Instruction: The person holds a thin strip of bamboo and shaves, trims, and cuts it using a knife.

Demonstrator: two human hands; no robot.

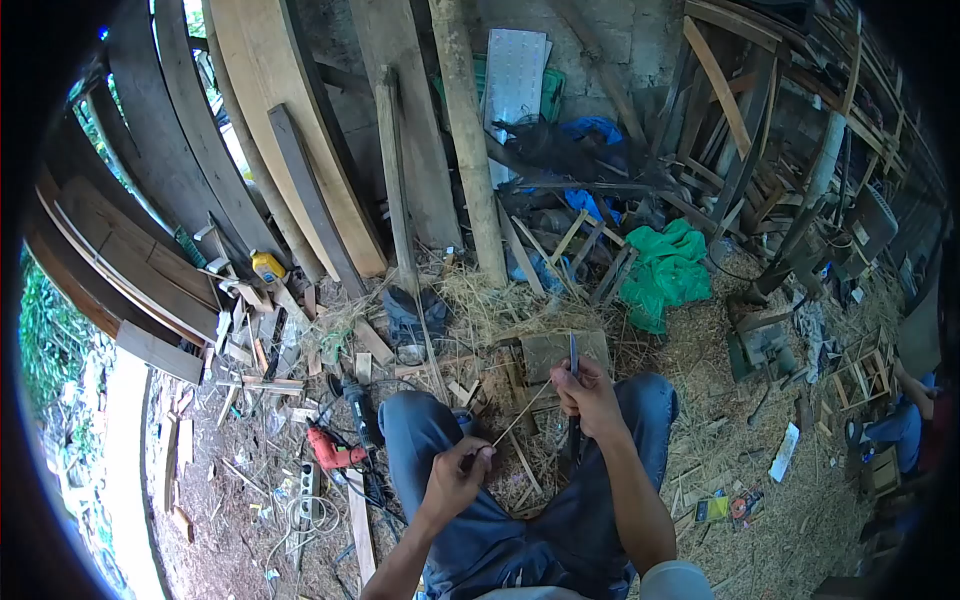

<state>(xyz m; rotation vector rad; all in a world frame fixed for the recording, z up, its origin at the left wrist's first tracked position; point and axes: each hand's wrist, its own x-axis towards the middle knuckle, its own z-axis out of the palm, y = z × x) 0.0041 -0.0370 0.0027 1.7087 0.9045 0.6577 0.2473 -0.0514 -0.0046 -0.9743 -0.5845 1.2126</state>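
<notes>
Between the knees, my left hand (pixel 460 474) is closed, pinching one end of a thin bamboo strip (pixel 520 417). The strip slants up and to the right, toward my right hand (pixel 592 402). That hand is wrapped round a knife (pixel 573 350), its narrow blade pointing away from me above the fist. A dark length, seemingly the handle, shows below the fist. The strip's far end lies close to the right fist; I cannot tell whether it touches the blade. Beyond the hands is a flat wooden block (pixel 565 350) on the ground.
A red power drill (pixel 335 450), a dark grinder-like tool (pixel 357 408) and a power strip (pixel 306 500) with cords lie left. Boards (pixel 280 130) lean at the back. A green plastic bag (pixel 668 268) lies right of centre. Another person (pixel 915 415) sits far right. Shavings cover the ground.
</notes>
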